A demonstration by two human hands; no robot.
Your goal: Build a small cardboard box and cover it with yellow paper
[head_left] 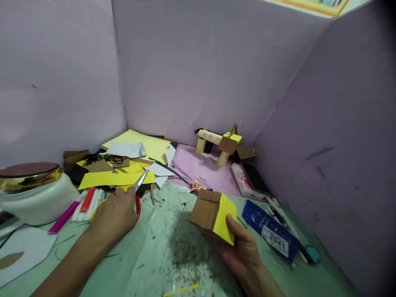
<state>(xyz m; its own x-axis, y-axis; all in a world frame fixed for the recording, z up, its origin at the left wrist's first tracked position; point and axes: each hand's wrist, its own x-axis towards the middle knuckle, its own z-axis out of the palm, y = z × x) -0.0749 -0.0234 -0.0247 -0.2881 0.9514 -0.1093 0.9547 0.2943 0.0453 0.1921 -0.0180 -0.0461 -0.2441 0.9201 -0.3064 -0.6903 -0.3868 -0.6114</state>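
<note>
My right hand (243, 251) grips a small brown cardboard box (204, 209), its thumb on the yellow paper (225, 218) covering one side. The fingers underneath are mostly hidden. At the left, my left hand (116, 211) is closed over a pair of scissors (137, 208) with red handles, their blades pointing away over a yellow paper strip (116, 179). Several white-barrelled markers (89, 204), one with a red label, lie beside the left wrist.
Paper and cardboard scraps (136, 142) pile at the back left. A cardboard-tube animal figure (213, 138) stands on pink paper (193, 165). A white jar (34, 200) is at left; a blue packet (270, 231) and a tissue pack (243, 181) are at right.
</note>
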